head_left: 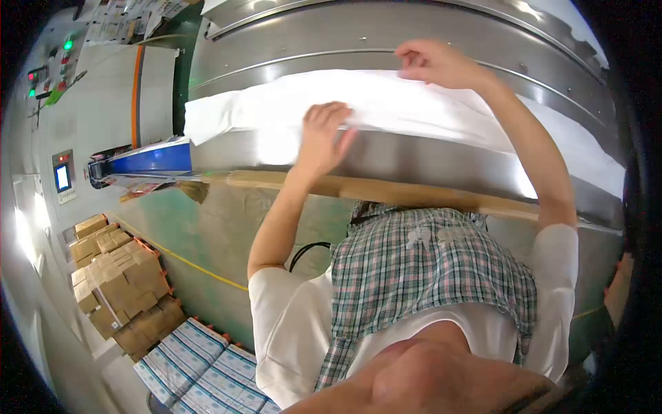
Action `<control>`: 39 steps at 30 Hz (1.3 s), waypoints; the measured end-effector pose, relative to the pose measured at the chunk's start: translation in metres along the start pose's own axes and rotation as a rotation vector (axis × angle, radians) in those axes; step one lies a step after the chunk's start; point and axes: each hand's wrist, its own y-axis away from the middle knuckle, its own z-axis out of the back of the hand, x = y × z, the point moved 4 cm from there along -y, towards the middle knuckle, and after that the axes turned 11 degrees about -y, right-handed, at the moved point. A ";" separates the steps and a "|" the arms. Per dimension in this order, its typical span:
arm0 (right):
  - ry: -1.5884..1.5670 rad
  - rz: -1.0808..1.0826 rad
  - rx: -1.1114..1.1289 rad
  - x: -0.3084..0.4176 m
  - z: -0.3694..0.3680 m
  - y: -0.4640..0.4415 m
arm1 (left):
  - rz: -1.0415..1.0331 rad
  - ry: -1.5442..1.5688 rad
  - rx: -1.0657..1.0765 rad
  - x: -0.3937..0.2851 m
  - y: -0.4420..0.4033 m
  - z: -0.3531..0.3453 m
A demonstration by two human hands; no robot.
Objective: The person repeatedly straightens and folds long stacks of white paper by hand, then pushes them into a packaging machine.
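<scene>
A long white band of soft sheet material (289, 100), either cloth or paper, lies along the steel machine bed (234, 148). My left hand (325, 138) is at its near edge, fingers together and thumb spread away, with nothing seen in its grasp; motion blurs it slightly. Whether its fingertips touch the white material I cannot tell. Farther off to the right, my right hand (438, 63) hovers over the far edge of the band. Its fingers are loosely bent, with a gap between them and the thumb, and no held thing shows.
Steel panels (310, 34) rise behind the band. A brown padded edge (276, 181) runs along the bed's front, against my checked apron (427, 276). A blue guide (155, 159) and a control cabinet (103, 103) stand left. Cartons (124, 276) and blue-white packs (200, 366) fill the lower left.
</scene>
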 end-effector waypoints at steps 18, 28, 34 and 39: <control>0.274 -0.106 0.188 0.065 -0.156 -0.197 | 0.198 -0.334 -0.121 0.236 0.092 0.115; 0.509 0.572 -0.325 0.130 -0.217 -0.174 | -0.033 -0.253 0.121 0.186 0.098 0.080; 0.569 0.727 -0.285 0.129 -0.251 -0.142 | 0.185 -0.379 0.067 0.264 0.118 0.068; 0.636 0.567 -0.253 0.098 -0.261 -0.163 | 0.439 -0.401 0.136 0.350 0.116 0.105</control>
